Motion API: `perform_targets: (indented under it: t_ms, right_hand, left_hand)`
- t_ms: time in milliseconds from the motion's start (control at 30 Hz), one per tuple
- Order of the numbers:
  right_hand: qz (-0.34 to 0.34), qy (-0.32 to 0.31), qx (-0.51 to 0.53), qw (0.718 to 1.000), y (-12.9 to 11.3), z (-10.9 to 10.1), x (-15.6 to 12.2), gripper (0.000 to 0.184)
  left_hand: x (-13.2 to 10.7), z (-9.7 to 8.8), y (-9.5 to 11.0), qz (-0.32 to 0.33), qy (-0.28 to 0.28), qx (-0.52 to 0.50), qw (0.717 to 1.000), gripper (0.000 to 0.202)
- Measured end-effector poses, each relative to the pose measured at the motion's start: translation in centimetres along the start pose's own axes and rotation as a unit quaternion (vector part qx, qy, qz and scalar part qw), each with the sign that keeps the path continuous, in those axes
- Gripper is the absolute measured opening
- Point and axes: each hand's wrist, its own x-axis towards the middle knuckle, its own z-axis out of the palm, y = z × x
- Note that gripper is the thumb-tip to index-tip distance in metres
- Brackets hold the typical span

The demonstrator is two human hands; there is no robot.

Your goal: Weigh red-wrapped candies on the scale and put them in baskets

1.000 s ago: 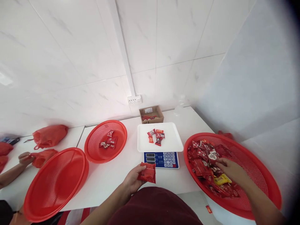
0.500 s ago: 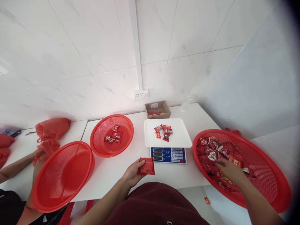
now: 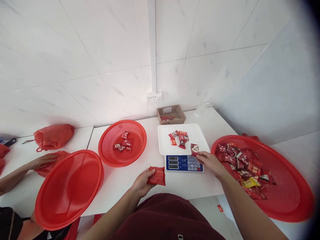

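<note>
My left hand [image 3: 143, 182] is closed on a flat red packet [image 3: 157, 176] in front of the scale, left of its keypad. In my right hand [image 3: 208, 161] is a small dark-red and white snack packet [image 3: 194, 149], pinched by its lower edge at the front right corner of the white weighing tray [image 3: 165, 146]. Several small red wrapped snacks [image 3: 182, 137] lie in the middle of that tray. Below it shows the blue keypad [image 3: 185, 163] of the scale. On the right, a large red basket [image 3: 297, 186] holds many red packets and a yellow one [image 3: 250, 182].
A red basket [image 3: 106, 151] with several packets stands left of the scale; another red basket [image 3: 75, 200] is nearer. Behind the tray sits a cardboard box [image 3: 180, 115]. At far left a co-worker's hand [image 3: 42, 161] rests on a red bag [image 3: 56, 161]; another bag [image 3: 55, 135] lies behind.
My right hand has come out of the right basket with a snack packet and moved left to the tray. My left hand still holds its packet. The co-worker's hand shifted on the bag.
</note>
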Motion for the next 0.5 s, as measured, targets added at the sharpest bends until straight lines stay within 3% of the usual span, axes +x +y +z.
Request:
perform_targets:
  t_ms: [133, 267, 500]
  right_hand:
    - [-0.021, 0.006, -0.025, 0.999, -1.7, 3.5, 2.6, 0.022]
    - [-0.049, 0.004, -0.138, 0.989, -3.2, 5.5, 3.6, 0.031]
    - [-0.080, 0.001, -0.367, 0.927, -5.3, 9.4, 4.7, 0.029]
  left_hand:
    - [-0.4, -1.4, 0.5, 0.012, 0.000, -0.019, 1.000, 0.012]
    - [-0.6, -3.1, 0.5, 0.025, 0.016, -0.036, 0.999, 0.012]
    - [-1.1, -4.1, 0.5, 0.022, 0.056, -0.045, 0.997, 0.015]
